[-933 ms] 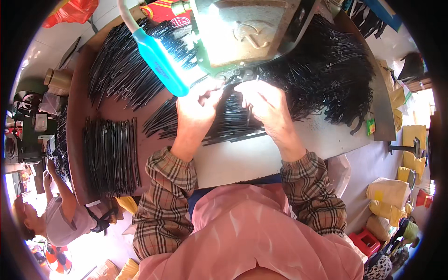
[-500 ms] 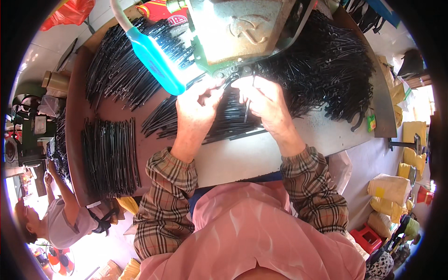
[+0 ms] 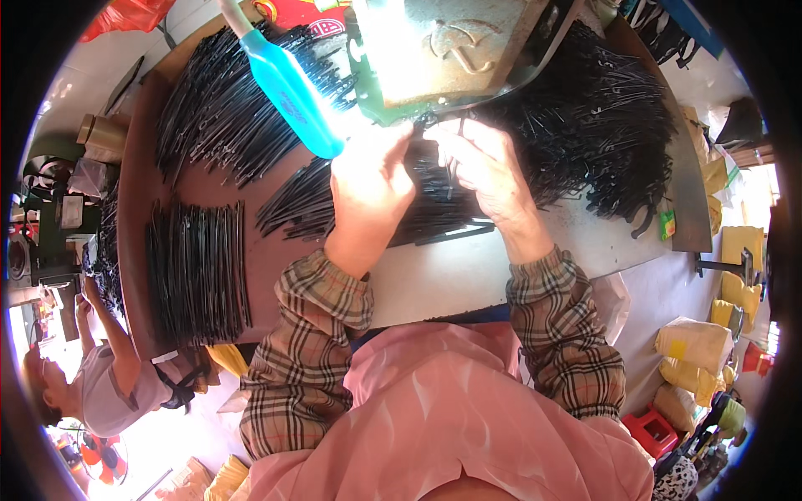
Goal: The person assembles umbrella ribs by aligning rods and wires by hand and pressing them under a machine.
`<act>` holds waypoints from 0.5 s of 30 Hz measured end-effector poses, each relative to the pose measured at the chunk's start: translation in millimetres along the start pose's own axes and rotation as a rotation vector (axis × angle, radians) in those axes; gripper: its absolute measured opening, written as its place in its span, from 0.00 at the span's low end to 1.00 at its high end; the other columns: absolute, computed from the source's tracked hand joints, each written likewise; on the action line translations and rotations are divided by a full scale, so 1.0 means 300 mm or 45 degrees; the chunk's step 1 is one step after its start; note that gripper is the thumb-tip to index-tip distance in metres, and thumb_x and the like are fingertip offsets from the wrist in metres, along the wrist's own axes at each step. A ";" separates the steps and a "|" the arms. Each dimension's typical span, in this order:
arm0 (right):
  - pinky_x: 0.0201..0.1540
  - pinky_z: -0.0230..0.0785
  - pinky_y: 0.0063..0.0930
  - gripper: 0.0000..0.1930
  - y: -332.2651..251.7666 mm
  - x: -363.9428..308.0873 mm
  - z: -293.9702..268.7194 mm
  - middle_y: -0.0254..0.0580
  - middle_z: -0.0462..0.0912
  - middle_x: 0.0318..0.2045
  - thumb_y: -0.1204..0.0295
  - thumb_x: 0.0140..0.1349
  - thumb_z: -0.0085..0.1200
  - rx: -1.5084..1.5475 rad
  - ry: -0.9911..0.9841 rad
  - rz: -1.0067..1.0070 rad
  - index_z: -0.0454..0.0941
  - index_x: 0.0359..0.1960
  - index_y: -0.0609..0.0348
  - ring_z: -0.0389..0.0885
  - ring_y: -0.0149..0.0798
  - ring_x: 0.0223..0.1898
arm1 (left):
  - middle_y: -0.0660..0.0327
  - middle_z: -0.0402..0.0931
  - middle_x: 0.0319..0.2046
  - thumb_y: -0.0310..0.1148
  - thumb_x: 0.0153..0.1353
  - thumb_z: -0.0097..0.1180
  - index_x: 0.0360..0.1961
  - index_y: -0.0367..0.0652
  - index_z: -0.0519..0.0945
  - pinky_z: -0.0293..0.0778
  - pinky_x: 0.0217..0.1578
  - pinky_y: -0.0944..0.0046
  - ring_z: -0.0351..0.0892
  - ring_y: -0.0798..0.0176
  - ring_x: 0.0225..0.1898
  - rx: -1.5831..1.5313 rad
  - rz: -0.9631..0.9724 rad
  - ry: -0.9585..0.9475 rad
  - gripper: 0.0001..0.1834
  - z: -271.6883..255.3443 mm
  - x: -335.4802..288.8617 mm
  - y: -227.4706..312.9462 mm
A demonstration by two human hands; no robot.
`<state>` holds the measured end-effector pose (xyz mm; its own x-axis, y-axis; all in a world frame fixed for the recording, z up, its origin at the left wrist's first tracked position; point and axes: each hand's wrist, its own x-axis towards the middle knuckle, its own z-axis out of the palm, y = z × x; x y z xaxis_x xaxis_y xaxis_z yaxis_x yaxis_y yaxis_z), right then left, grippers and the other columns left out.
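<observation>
My left hand (image 3: 373, 188) is closed under the lower front edge of a worn metal machine (image 3: 464, 63). Glare and its own back hide whatever its fingers pinch. Close to its right, my right hand (image 3: 491, 171) has its fingers bent together around a thin dark rod (image 3: 453, 171), which stands roughly upright between them. Both sets of fingertips nearly meet at the small dark parts beneath the machine. Below the hands lie many slim black strips (image 3: 301, 199) on the tabletop. A lit blue lamp (image 3: 288, 96) hangs just above my left hand.
A tangled heap of black strips (image 3: 614, 125) covers the right side of the table. More strips lie in a pile (image 3: 225, 108) at the far left and a neat row (image 3: 196, 275) at the near left. Beyond the table's left edge another person (image 3: 113, 384) works.
My left hand has moved right and a little up, turning so its back shows more. My right hand has shifted slightly right, still with the rod. The whole view has shifted slightly.
</observation>
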<state>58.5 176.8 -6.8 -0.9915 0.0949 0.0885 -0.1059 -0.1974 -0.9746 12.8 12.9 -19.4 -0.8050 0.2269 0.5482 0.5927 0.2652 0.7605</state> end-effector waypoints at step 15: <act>0.17 0.47 0.11 0.12 -0.036 0.009 -0.018 0.26 0.72 0.22 0.67 0.62 0.53 0.047 -0.072 0.129 0.80 0.39 0.64 0.60 0.15 0.18 | 0.54 0.78 0.36 0.16 0.52 0.53 0.43 0.39 0.79 0.76 0.35 0.59 0.80 0.51 0.35 0.619 0.251 -0.156 0.16 -0.009 0.014 0.094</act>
<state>57.3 184.5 2.9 -0.9998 0.0175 0.0024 -0.0065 -0.2390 -0.9710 26.1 19.0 5.3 -0.6853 0.4164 0.5975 0.6999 0.6033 0.3823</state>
